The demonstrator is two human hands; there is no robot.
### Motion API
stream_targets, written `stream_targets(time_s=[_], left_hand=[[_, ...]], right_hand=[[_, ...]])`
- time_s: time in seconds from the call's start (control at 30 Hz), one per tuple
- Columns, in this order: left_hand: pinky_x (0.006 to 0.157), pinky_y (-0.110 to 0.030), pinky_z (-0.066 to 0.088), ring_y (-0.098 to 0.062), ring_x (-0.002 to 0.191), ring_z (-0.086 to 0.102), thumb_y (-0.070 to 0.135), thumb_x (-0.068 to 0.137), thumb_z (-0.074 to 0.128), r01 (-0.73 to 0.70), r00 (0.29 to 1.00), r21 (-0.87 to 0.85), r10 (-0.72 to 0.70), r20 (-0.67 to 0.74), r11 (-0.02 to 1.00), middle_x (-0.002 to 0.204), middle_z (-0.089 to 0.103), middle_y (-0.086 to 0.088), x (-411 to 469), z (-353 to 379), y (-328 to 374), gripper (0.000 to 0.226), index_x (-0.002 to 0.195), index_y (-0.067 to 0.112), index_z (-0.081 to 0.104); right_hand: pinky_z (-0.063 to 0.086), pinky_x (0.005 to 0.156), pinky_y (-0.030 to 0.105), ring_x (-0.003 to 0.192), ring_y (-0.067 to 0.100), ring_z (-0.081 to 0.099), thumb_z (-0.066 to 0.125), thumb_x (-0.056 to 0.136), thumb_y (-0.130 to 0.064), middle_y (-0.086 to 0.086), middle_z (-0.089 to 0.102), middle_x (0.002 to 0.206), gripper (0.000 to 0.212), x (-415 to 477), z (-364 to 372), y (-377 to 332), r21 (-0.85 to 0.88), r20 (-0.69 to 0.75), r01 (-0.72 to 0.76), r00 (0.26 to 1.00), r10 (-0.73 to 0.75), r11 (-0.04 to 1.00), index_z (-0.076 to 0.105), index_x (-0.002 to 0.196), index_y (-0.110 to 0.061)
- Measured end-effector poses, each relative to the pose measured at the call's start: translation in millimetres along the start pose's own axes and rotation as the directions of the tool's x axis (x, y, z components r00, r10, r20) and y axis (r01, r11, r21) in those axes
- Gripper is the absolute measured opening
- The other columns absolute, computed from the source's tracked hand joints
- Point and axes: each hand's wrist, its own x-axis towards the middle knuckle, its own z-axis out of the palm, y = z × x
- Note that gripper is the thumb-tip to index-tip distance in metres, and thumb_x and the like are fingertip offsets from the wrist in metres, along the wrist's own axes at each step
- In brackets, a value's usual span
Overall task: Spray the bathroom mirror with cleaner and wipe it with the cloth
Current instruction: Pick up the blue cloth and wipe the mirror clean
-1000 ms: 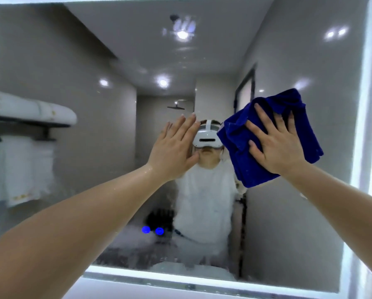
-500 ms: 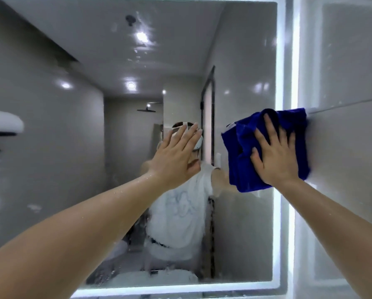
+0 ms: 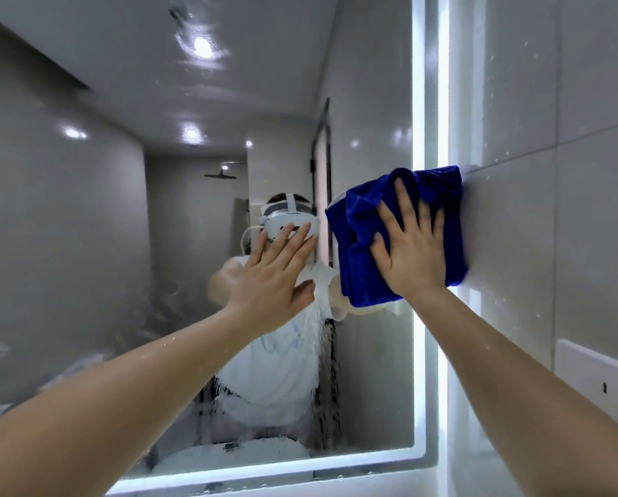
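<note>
Cloth (image 3: 357,252) now at mirror (image 3: 85,245) edge | right hand (image 3: 411,252) pressing | left hand (image 3: 271,281) unmoved

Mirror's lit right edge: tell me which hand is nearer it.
Right. The right hand presses the blue cloth flat over that lit edge; the left hand lies flat on the glass, apart from it, toward the middle.
</note>
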Motion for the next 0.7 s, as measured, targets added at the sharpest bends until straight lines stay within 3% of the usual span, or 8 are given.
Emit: stream_targets(time_s=[0.2,0.43,0.7], left_hand=[[0.117,-0.044,0.000,-0.019,0.146,0.002,0.046,0.093,0.036,0.026,0.999,-0.020,-0.026,-0.027,0.999,0.158,0.004,0.001,-19,4,1,0.068,0.150,0.017,0.012],[0.117,-0.045,0.003,-0.017,0.145,0.004,0.045,0.092,0.038,0.010,1.000,-0.006,-0.010,-0.004,1.000,0.158,0.011,-0.001,-40,5,3,0.068,0.150,0.017,0.014],[0.117,-0.037,-0.008,-0.015,0.145,-0.005,0.047,0.094,0.037,0.110,0.994,-0.003,-0.110,0.011,0.994,0.158,-0.001,0.000,-55,-8,-37,0.072,0.150,0.017,0.004]], right_hand=[[0.020,0.110,0.058,0.133,0.040,0.032,0.029,0.089,-0.042,0.007,0.020,0.157,0.057,-31,10,-6,0.010,0.010,-0.035,0.999,0.035,0.999,0.021,0.145,-0.031],[0.024,0.108,0.060,0.129,0.040,0.033,0.033,0.087,-0.042,0.009,0.024,0.155,0.056,-101,27,-11,0.008,0.104,-0.077,0.992,0.076,0.997,0.028,0.141,-0.030],[0.018,0.110,0.061,0.131,0.042,0.033,0.029,0.091,-0.043,0.008,0.021,0.157,0.053,-103,29,-22,0.029,0.095,-0.163,0.983,0.159,0.986,0.027,0.142,-0.030]])
